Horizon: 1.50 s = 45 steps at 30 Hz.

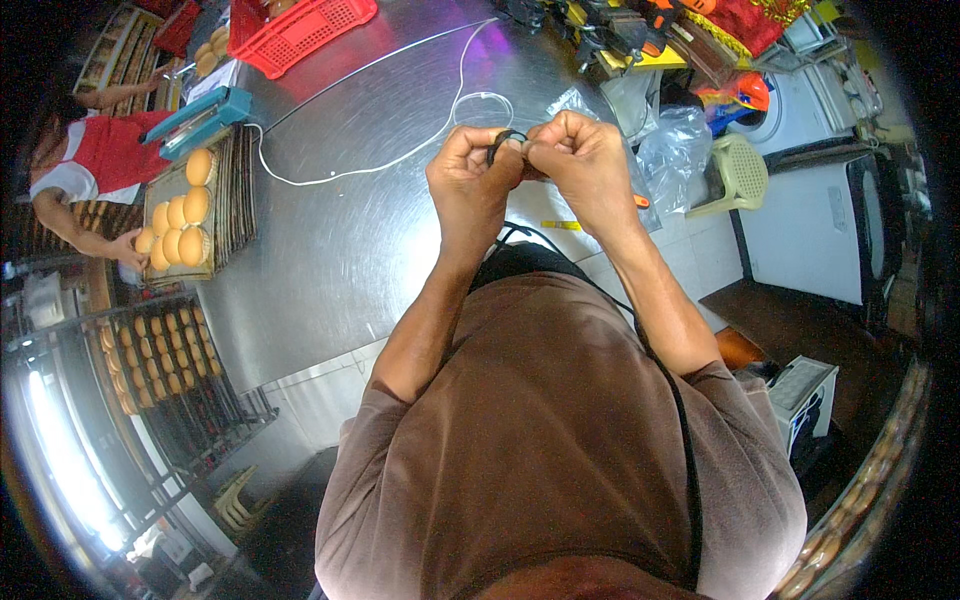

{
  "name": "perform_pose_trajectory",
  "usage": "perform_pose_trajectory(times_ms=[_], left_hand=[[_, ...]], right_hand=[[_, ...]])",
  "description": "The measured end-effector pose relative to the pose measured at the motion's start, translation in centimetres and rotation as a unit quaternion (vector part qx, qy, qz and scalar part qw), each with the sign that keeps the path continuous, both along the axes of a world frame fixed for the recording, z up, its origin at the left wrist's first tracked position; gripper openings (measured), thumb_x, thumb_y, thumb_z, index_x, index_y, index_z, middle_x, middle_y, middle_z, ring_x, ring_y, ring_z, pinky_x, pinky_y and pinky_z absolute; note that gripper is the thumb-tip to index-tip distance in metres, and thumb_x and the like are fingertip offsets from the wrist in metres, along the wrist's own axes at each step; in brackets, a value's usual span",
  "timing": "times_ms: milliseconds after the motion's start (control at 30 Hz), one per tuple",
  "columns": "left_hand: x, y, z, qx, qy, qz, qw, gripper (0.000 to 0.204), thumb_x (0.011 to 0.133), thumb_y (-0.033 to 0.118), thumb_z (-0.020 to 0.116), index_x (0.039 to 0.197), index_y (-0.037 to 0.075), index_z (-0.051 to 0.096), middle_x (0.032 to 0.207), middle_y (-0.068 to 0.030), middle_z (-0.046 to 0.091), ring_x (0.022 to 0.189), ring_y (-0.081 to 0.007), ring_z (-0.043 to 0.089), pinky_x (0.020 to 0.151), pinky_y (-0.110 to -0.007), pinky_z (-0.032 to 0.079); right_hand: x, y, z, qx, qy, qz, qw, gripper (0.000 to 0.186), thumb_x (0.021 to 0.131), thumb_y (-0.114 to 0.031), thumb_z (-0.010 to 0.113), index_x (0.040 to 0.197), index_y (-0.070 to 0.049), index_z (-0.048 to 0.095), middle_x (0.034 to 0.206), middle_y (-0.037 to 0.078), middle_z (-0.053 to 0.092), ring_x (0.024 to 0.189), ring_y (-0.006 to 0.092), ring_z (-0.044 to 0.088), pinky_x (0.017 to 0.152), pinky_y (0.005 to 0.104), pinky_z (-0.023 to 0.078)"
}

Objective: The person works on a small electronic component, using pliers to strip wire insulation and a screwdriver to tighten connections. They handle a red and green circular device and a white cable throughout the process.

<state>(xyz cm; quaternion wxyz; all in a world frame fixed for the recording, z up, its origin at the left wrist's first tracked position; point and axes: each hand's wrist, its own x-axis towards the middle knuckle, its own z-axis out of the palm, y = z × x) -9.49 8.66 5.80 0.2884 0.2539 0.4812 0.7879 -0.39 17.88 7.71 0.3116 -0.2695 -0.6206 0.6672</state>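
A thin black loop [505, 138], like a band or short cord, curves between my fingertips over the table's near edge. My left hand [472, 178] is closed, its thumb and fingers pinching the loop. Close beside it, my right hand [582, 165] is also closed in a pinch at the loop's right end. Between the fingertips lies something small and pale that I cannot make out. Below my hands, black cords [522, 232] hang at my waist, and a yellow strip [562, 225] lies at the table edge.
A steel table [340, 240] carries a white cable [372, 168], a teal bag sealer [205, 118], stacked trays with round buns [184, 210] and a red basket [300, 38]. A co-worker in a red apron [112, 165] touches the trays. Clear plastic bags [672, 155] and a pale stool [738, 172] are to the right.
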Motion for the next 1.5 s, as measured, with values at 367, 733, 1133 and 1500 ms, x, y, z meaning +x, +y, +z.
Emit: perform_pose_trajectory(times_ms=[367,733,1133,1500], left_hand=[[0.0,0.0,-0.6,0.005,-0.028,-0.002,1.000,0.003,0.090,-0.004,0.059,0.093,-0.004,0.058,0.078,-0.0055,0.061,0.066,-0.0067,0.056,0.057,-0.021,0.047],[-0.8,-0.8,-0.4,-0.011,-0.055,0.004,0.998,0.002,0.089,-0.002,0.060,0.090,-0.002,0.061,0.078,-0.0051,0.063,0.065,-0.0071,0.057,0.057,-0.023,0.048],[-0.7,-2.3,-0.8,-0.014,-0.025,-0.020,0.999,0.005,0.091,0.001,0.057,0.090,-0.002,0.062,0.080,-0.0110,0.065,0.065,-0.0151,0.059,0.060,-0.029,0.051],[1.6,-3.6,-0.7,-0.039,-0.065,0.008,0.997,0.007,0.091,0.004,0.058,0.090,-0.002,0.061,0.078,-0.0094,0.063,0.064,-0.0138,0.057,0.060,-0.029,0.050]], right_hand=[[-0.1,0.0,-0.1,0.013,-0.008,0.006,1.000,0.007,0.076,-0.001,0.068,0.074,0.003,0.063,0.069,0.008,0.067,0.060,0.0080,0.061,0.054,0.0220,0.050],[0.2,-1.0,-0.4,-0.022,0.067,0.033,0.997,0.007,0.083,0.004,0.066,0.079,0.002,0.061,0.076,0.008,0.066,0.068,0.0103,0.062,0.062,0.0243,0.053],[1.4,-1.8,-1.1,-0.012,0.128,0.076,0.989,0.006,0.085,0.007,0.065,0.084,0.004,0.059,0.086,0.012,0.068,0.078,0.0155,0.067,0.071,0.0274,0.056],[3.4,-2.7,-1.6,-0.075,0.077,0.093,0.990,0.004,0.082,0.003,0.064,0.083,0.005,0.060,0.086,0.014,0.069,0.078,0.0165,0.068,0.070,0.0272,0.056]])
